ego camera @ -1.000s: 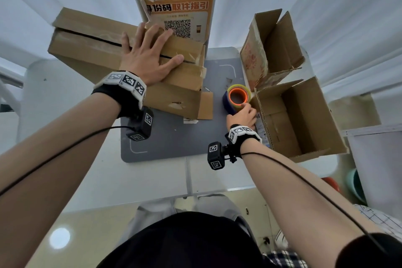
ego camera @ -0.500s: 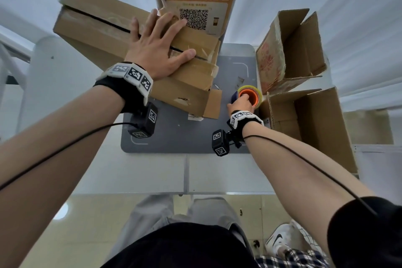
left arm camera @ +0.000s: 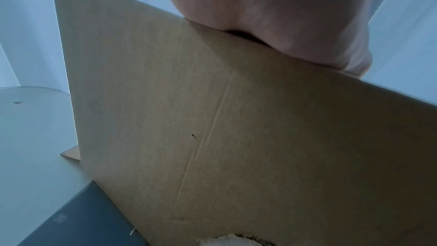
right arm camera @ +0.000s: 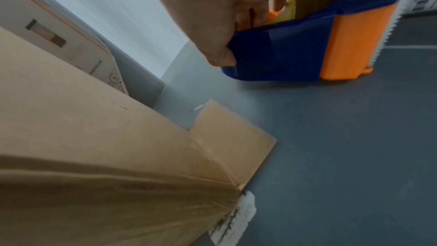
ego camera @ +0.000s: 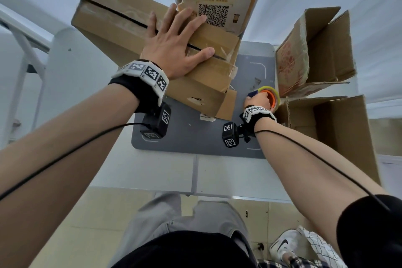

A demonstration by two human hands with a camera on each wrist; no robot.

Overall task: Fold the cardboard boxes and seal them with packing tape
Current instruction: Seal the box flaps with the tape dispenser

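A big brown cardboard box (ego camera: pixel 121 22) stands on the grey mat (ego camera: pixel 195 137) with its top flaps folded shut along a dark seam. My left hand (ego camera: pixel 174 48) lies flat on those flaps, fingers spread and straight; the left wrist view shows the palm (left arm camera: pixel 272 16) pressing on the box's upper edge above its side wall (left arm camera: pixel 236 137). My right hand (ego camera: pixel 257 100) grips the blue and orange tape dispenser (right arm camera: pixel 307 48) with a yellow roll (ego camera: pixel 268 89), which rests on the mat to the right of the box. Its thumb and curled fingers clasp the blue body.
Two open cardboard boxes (ego camera: pixel 315 50) (ego camera: pixel 339 132) stand at the right edge of the table. An orange notice with a QR code (ego camera: pixel 217 4) hangs on a post behind the big box. A loose bottom flap (right arm camera: pixel 231 137) juts from the box onto the mat.
My right hand has closed further over the tape dispenser at the same spot. The left hand has stayed flat on the box flaps; the head view has shifted.
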